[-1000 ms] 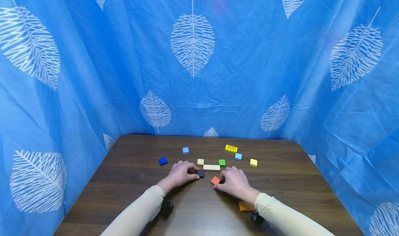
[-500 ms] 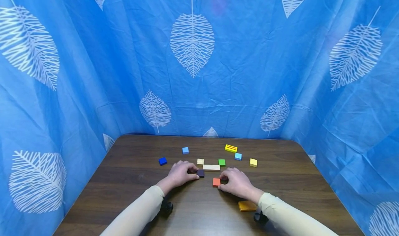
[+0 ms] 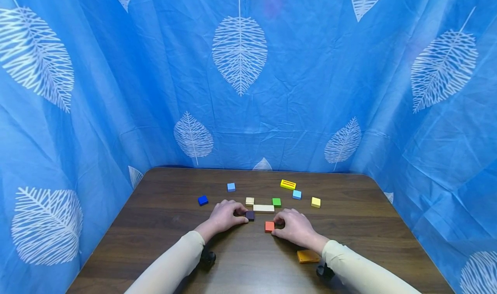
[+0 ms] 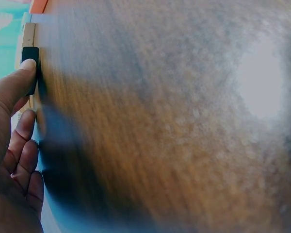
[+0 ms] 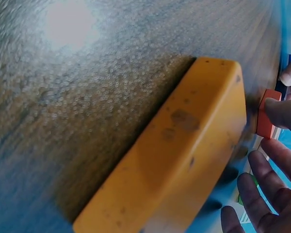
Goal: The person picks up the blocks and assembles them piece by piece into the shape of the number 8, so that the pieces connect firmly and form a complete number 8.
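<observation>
1. Left hand (image 3: 225, 216): I've got it pinching the dark block (image 3: 250, 216), thumb on the near side. Opposing fingertip is hidden behind the block; remaining fingers curve loosely below in the left wrist view.
2. Dark block sits just in front of the left end of the cream bar (image 3: 263, 208). Can't tell if they touch.
3. Right hand (image 3: 294, 227): pinching the red block (image 3: 269, 227) by its right side, other fingers spread. Red is nearer me than dark and to its right, with a gap. Can't tell whether it's resting on the table (image 3: 155, 242).
4. Orange block (image 3: 306, 257): right end close against the right sleeve (image 3: 361, 266) in head view. It fills the middle of the right wrist view, cut off at the bottom.
5. Right wrist view: fingers mostly cover the green block (image 3: 276, 202); left hand is cropped at the edge. Left wrist view is blurry; glare on the table in both.
6. Behind the bar: striped tan block (image 3: 250, 201), green one. Farther out: dark-blue block (image 3: 203, 200), yellow bar (image 3: 288, 184), pale-yellow block (image 3: 316, 202).
</observation>
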Demonstrator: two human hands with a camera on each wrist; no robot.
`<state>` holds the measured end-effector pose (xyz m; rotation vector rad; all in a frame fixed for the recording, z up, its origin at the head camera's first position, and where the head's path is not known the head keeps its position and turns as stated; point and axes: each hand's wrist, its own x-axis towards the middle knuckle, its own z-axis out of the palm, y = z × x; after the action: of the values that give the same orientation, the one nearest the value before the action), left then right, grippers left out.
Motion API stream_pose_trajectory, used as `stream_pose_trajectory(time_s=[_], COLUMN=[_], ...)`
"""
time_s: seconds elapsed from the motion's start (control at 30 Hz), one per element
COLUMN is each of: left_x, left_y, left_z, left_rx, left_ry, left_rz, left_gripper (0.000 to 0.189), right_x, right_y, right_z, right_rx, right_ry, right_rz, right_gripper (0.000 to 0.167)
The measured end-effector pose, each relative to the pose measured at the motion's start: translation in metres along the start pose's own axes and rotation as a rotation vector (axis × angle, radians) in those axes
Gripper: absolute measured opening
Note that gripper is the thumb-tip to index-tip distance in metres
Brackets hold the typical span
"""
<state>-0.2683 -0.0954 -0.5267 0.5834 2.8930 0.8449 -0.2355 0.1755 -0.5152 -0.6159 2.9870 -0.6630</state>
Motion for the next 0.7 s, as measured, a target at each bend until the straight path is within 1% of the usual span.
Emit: stream_pose_trajectory(time_s=[0.37,0.7], left_x=[-0.001,-0.001], left_y=[0.0,-0.001], left_z=[0.0,-0.001], left_rx=[0.016,0.02], left_ry=[0.007,0.018], left_rz=[0.002,0.017], left_gripper=[0.027,0.027], right_x=[0.001,0.007], right_y=[0.004,0.013], right_z=[-0.003,-0.011], right_rx=[-0.004,-0.015], right_ry=[0.011,0.032], right_rz=[-0.019,0.049], right_gripper=[0.022,0.022])
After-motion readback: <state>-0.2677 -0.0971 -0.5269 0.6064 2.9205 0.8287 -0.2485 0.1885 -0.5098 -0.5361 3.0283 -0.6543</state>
